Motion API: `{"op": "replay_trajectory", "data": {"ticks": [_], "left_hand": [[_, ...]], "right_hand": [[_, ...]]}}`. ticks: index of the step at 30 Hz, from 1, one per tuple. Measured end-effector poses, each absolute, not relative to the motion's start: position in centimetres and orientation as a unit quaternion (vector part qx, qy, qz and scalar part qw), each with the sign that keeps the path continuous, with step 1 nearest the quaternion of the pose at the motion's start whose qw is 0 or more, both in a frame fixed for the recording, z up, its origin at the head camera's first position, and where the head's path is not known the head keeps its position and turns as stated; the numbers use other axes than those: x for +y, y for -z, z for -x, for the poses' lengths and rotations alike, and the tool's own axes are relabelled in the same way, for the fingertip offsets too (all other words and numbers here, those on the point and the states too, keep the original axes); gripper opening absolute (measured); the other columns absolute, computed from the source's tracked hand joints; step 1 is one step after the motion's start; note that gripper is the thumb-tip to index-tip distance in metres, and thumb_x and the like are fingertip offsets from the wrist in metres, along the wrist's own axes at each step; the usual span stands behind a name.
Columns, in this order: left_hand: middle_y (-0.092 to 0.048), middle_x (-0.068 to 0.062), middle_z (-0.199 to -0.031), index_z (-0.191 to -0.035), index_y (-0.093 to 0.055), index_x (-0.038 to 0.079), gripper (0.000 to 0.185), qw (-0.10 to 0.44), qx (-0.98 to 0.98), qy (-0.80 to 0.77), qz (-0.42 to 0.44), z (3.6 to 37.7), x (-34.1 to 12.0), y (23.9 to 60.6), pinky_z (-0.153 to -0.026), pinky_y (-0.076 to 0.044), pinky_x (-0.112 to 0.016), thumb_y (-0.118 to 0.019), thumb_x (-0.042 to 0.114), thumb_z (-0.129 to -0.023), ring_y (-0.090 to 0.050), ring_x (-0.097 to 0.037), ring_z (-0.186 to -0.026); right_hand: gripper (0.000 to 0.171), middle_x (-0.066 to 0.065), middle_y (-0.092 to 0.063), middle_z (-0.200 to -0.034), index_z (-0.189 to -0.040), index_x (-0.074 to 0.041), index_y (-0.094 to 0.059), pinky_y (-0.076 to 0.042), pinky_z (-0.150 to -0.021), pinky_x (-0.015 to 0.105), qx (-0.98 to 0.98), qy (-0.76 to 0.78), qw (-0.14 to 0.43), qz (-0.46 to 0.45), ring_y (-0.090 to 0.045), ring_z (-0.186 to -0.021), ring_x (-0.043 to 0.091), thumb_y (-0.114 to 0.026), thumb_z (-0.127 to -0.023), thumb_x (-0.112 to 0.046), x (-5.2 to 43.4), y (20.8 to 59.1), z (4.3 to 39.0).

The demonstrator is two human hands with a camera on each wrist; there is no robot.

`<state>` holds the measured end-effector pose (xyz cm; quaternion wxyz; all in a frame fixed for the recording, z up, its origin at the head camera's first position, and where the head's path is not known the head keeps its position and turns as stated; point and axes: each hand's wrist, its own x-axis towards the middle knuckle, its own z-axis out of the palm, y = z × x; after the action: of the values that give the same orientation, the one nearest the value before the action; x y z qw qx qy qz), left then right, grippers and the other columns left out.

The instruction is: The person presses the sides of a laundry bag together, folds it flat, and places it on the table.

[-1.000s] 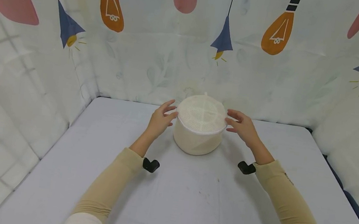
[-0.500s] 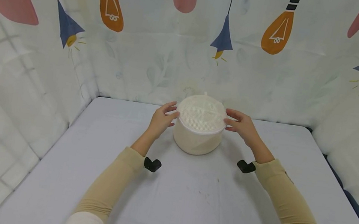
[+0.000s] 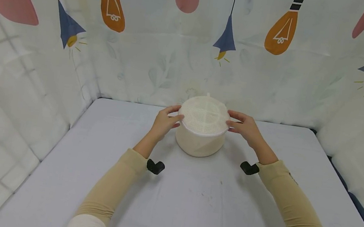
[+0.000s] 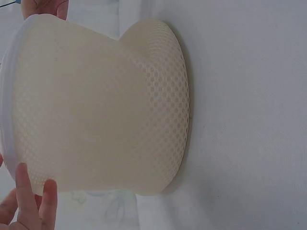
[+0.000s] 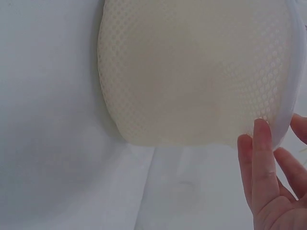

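Flanking the cream mesh basket (image 3: 202, 130) on the counter (image 3: 191, 203), left hand (image 3: 164, 122) and right hand (image 3: 245, 128) touch its rim with relaxed, spread fingers.

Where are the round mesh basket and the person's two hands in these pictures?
mesh basket (image 3: 201, 139): head view, on its cream side wall.
left hand (image 3: 163, 120): head view, on the back of the hand.
right hand (image 3: 246, 129): head view, on the back of the hand.

One mesh basket (image 3: 202, 131), two hands, one table (image 3: 190, 206).
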<state>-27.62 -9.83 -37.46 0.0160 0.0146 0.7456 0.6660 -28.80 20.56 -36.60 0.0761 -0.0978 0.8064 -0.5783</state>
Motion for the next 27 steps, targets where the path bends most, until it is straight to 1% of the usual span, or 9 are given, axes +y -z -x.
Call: {"op": "replay_trajectory", "data": {"ticks": [6,12,19,27], "left_hand": [[-0.049,-0.014,-0.150,-0.148,-0.053,0.003,0.052,0.023,0.730,-0.683,-0.002,27.53,-9.66,37.15,-0.093,-0.057,-0.033,-0.068,0.006,-0.098,-0.062,-0.030,-0.118],[-0.048,-0.013,-0.151,-0.148,-0.053,0.003,0.053,0.029,0.718,-0.696,0.007,27.49,-9.54,37.08,-0.092,-0.057,-0.031,-0.068,0.002,-0.097,-0.062,-0.029,-0.120],[-0.048,-0.013,-0.151,-0.149,-0.052,0.003,0.054,0.026,0.717,-0.697,0.009,27.47,-9.49,37.13,-0.092,-0.057,-0.031,-0.068,0.002,-0.097,-0.062,-0.029,-0.121],[-0.048,-0.013,-0.150,-0.149,-0.052,0.003,0.053,0.029,0.722,-0.691,0.006,27.36,-9.54,37.12,-0.094,-0.056,-0.032,-0.066,0.003,-0.098,-0.061,-0.028,-0.122]], "right_hand": [[0.059,0.021,-0.041,-0.157,-0.154,0.003,-0.040,-0.056,-0.092,0.029,0.803,0.581,0.079,0.102,-0.051,-0.134,0.040,-0.064,-0.102,-0.009,20.61,36.53,28.76],[0.059,0.021,-0.041,-0.158,-0.155,0.002,-0.041,-0.056,-0.093,0.030,0.805,0.579,0.083,0.096,-0.051,-0.134,0.039,-0.064,-0.102,-0.009,20.48,36.32,28.65],[0.060,0.022,-0.040,-0.158,-0.155,0.003,-0.039,-0.055,-0.095,0.030,0.806,0.578,0.085,0.099,-0.050,-0.135,0.040,-0.063,-0.102,-0.008,20.32,36.33,28.62],[0.059,0.020,-0.040,-0.159,-0.155,0.001,-0.040,-0.054,-0.098,0.035,0.801,0.585,0.088,0.093,-0.049,-0.137,0.038,-0.063,-0.102,-0.008,20.32,36.48,28.58]]}}
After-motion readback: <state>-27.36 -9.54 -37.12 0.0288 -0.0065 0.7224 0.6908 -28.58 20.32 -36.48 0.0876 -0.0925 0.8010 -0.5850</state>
